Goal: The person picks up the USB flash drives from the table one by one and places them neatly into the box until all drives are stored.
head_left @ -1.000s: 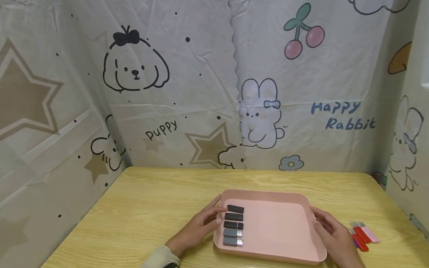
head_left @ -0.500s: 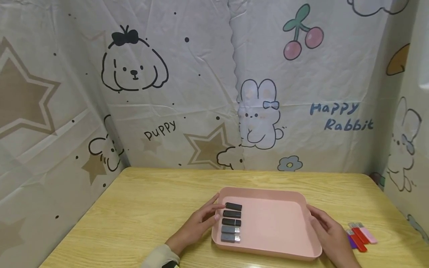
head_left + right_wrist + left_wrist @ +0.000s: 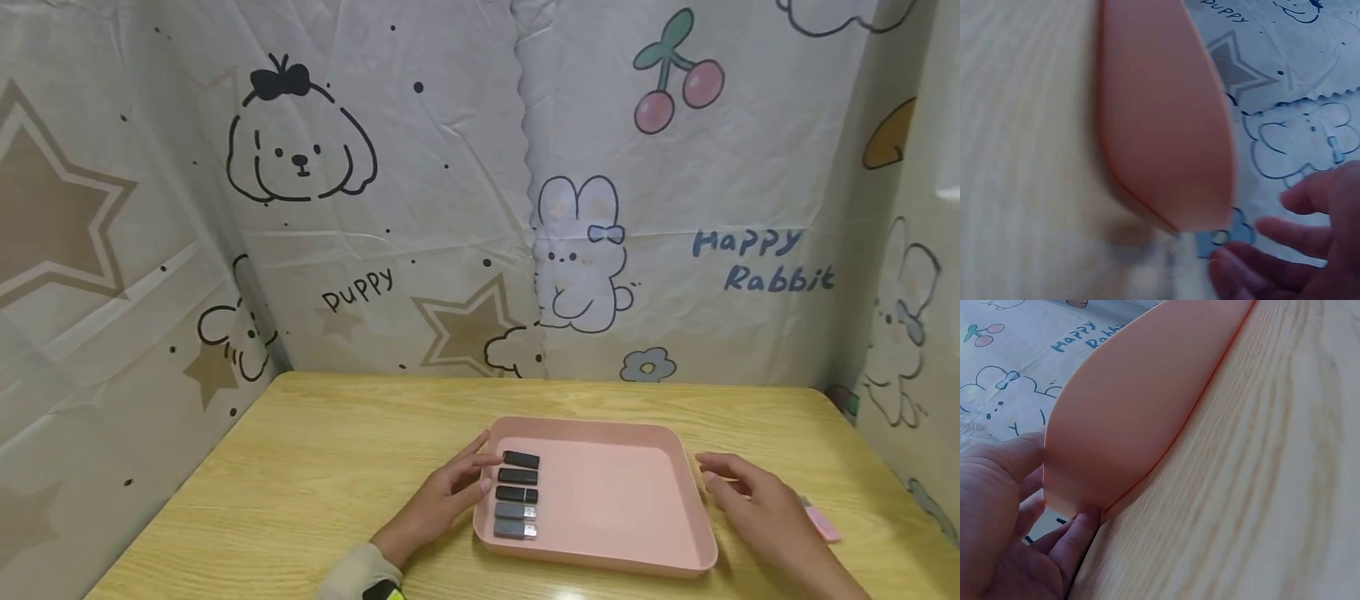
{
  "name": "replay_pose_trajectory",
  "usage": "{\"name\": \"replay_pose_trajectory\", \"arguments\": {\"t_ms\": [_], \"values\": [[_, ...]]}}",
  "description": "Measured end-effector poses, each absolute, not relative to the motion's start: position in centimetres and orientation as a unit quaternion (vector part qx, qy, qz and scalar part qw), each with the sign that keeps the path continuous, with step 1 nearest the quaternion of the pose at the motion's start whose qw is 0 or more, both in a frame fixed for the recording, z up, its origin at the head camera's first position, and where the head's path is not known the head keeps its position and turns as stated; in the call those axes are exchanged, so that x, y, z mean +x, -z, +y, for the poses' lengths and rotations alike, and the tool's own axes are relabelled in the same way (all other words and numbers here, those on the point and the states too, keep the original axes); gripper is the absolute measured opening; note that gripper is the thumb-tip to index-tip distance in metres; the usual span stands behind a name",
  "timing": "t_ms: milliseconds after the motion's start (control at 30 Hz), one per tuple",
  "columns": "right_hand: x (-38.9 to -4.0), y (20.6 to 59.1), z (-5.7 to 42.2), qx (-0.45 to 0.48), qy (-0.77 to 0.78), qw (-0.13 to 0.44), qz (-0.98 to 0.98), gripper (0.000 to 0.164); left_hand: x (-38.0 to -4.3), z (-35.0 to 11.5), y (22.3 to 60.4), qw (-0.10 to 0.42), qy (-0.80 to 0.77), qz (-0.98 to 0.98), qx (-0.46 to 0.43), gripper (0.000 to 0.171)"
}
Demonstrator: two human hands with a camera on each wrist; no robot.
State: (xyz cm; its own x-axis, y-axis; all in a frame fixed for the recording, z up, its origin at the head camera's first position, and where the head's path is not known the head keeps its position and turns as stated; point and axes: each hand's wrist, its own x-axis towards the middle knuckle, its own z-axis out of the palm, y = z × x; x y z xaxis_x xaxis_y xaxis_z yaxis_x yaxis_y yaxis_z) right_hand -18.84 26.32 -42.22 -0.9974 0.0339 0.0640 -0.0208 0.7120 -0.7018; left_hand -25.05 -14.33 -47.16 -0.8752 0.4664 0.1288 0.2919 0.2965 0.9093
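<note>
Pink tray (image 3: 615, 500) lies on the wood-grain desk (image 3: 330, 467), right of centre toward the near side. Inside, along its left wall, a column of five: three black USB sticks (image 3: 517, 476) at the far end, then two grey USB sticks (image 3: 512, 530) nearest, silver connectors pointing right. Farthest black stick sits slightly askew; the others lie roughly parallel.

Left hand (image 3: 441, 502) grips the tray's left wall, fingers at the rim and at the outer lower edge. One fingertip reaches over the rim just beside the farthest black stick; contact with it cannot be told.

Right hand (image 3: 761, 508): fingers loosely bent, holding nothing, just beside the tray's right wall; right wrist view shows a gap. Pink USB stick (image 3: 825, 523) on the desk to its right, partly hidden by that hand.

Printed cloth (image 3: 450, 208) behind the desk.
</note>
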Motion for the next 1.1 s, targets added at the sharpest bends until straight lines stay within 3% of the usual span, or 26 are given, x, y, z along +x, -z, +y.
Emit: {"name": "replay_pose_trajectory", "arguments": {"t_ms": [100, 467, 1100], "values": [[-18.8, 41.2, 26.9, 0.015, -0.329, 0.032, -0.944, 0.043, -25.1, -14.5, 47.1, 0.079, -0.543, 0.802, 0.235, 0.037], [-19.3, 40.0, 28.4, 0.061, -0.229, -0.090, -0.967, 0.032, -25.0, -14.6, 47.0, 0.073, -0.545, 0.800, 0.241, 0.036], [-18.6, 40.8, 28.9, 0.017, -0.135, -0.148, -0.980, 0.022, -25.1, -14.2, 47.3, 0.080, -0.548, 0.796, 0.244, 0.034]]}}
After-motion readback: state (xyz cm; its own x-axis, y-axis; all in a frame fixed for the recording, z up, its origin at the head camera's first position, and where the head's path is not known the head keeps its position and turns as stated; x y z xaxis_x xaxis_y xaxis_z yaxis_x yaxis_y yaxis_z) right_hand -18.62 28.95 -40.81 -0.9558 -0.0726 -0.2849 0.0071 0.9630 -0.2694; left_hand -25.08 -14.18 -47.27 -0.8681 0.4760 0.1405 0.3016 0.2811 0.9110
